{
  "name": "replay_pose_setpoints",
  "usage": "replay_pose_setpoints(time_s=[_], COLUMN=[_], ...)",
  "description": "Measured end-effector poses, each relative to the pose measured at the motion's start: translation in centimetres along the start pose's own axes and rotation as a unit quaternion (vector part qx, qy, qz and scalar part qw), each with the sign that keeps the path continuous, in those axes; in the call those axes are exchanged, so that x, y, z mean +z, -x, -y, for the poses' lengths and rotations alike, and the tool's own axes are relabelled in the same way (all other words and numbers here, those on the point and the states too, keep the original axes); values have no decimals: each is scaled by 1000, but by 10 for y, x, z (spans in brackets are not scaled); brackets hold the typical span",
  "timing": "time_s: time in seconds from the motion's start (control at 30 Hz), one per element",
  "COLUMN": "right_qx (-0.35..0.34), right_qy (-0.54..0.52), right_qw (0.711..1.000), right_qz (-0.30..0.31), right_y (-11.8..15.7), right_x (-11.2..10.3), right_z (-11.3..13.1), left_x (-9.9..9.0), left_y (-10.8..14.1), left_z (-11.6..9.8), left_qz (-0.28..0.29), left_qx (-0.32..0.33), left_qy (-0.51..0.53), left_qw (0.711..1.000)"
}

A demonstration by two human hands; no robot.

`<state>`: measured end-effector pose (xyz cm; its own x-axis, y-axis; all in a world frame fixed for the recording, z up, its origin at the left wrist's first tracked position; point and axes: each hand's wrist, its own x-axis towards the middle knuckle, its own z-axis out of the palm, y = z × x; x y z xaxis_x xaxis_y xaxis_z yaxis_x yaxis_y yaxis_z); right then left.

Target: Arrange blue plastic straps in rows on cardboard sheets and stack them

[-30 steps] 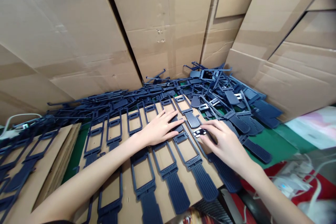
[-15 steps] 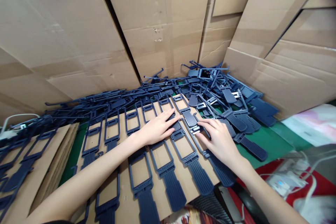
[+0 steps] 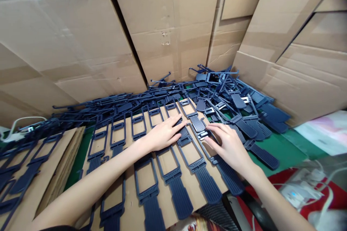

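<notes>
My left hand (image 3: 165,133) lies with fingers spread on the dark blue plastic frames with ribbed tabs, which sit in rows on a cardboard sheet (image 3: 199,196). Its fingertips touch the upper ends of the middle frames. My right hand (image 3: 229,144) hovers over the rightmost frame of the near row (image 3: 226,173), thumb and fingers apart at its slotted upper end. A light-coloured slot piece (image 3: 202,136) shows beside the thumb. Part of that frame is hidden under my right hand.
A tangled heap of similar dark blue parts (image 3: 235,99) lies behind and to the right, on a green surface (image 3: 287,151). Tall cardboard boxes (image 3: 173,18) wall off the back. More stacked cardboard (image 3: 58,166) bearing frames stands at left. White cables (image 3: 325,191) lie at lower right.
My right fingers have opened slightly and shifted a little at the frame's upper end. My left hand stays on the frames. The whole view has moved slightly.
</notes>
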<state>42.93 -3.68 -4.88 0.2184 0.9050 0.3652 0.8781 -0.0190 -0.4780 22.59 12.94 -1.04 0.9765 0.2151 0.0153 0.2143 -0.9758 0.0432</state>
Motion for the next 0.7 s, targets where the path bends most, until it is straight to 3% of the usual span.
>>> replay_pose_setpoints(time_s=[0.5,0.6,0.7], right_qx=[48,65,97], right_qy=[-69,-76,-73], right_qw=[996,995,992], right_qz=[-21,-26,-21], right_y=[14,18,24], right_x=[-8,-10,-15], right_z=[-17,-19,-21], left_x=[2,-10,-37], left_y=[3,9,34], left_z=[-4,-5,-6], left_qz=[-10,1,-9], left_qx=[-18,-18,-49], left_qy=[17,13,23], left_qw=[1000,1000,998])
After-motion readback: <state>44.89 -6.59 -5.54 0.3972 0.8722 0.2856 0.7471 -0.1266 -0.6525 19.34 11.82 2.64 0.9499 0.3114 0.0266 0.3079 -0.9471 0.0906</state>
